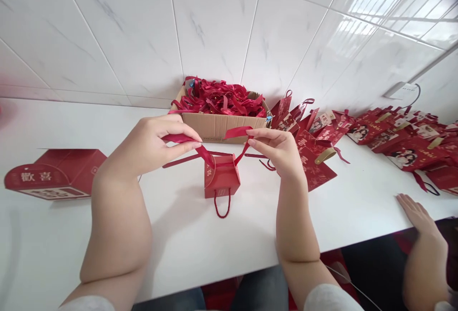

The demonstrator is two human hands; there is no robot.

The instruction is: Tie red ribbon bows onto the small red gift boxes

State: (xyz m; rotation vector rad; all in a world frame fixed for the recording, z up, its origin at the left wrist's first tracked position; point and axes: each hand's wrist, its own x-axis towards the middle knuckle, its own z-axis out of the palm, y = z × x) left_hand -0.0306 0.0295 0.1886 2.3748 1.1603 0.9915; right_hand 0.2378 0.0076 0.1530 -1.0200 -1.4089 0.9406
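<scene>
A small red gift box (222, 177) stands on the white table in front of me, its dark red cord handle (222, 212) hanging toward me. A red ribbon (205, 154) runs through the upper part of the box, one end rising to each side. My left hand (166, 141) pinches the left stretch of ribbon between thumb and fingers. Above the box's right side, my right hand (268, 144) pinches the other end, whose loose tip points left. Both hands are raised above the table.
A cardboard carton (218, 127) full of red ribbons stands against the tiled wall. At left lies a larger red box (67, 175). Many red gift boxes (315, 139) crowd the right side. Another person's hand (417, 211) rests on the table's right edge.
</scene>
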